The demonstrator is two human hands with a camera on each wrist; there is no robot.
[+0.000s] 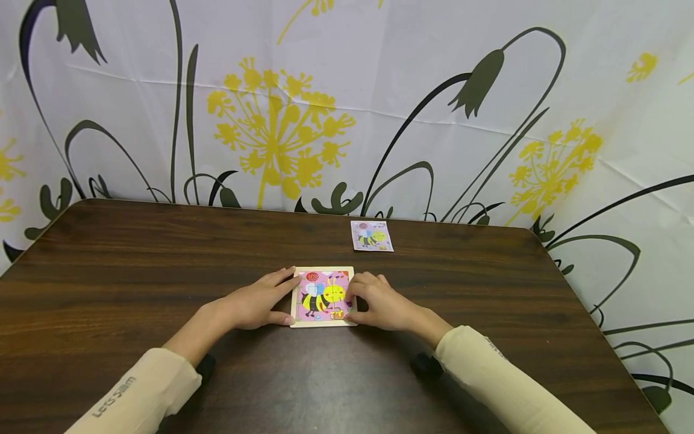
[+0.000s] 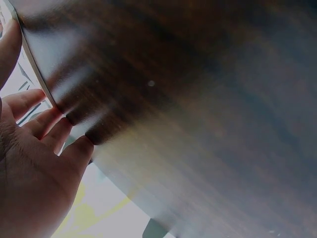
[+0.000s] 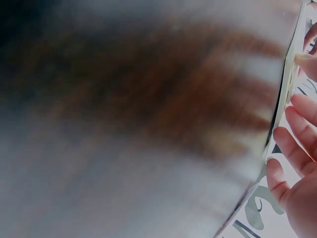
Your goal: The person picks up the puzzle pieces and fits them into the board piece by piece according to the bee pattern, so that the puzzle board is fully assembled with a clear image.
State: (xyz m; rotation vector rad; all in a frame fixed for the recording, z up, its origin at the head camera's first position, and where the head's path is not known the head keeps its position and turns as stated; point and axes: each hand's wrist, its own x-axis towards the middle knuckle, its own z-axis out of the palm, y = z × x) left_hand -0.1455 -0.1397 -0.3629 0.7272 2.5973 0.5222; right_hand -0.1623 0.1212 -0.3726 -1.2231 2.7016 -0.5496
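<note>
A square jigsaw puzzle point(image 1: 316, 296) with a yellow and black bee on pink lies flat on the table in a pale wooden frame point(image 1: 320, 323). My left hand point(image 1: 255, 304) rests along its left side, thumb by the lower corner and fingertips near the upper one. In the left wrist view, the fingers point(image 2: 64, 126) reach to the frame's edge. My right hand point(image 1: 382, 301) touches the right side with bent fingers over the picture and the thumb near the lower right corner. The right wrist view shows its thumb point(image 3: 308, 65) against the frame. The fingertips cover part of the picture's right edge.
Behind the puzzle, a small printed card point(image 1: 372, 235) with the same bee picture lies near the far edge of the dark wooden table point(image 1: 162, 259). A white curtain point(image 1: 401, 78) with yellow and grey flower prints hangs beyond the table.
</note>
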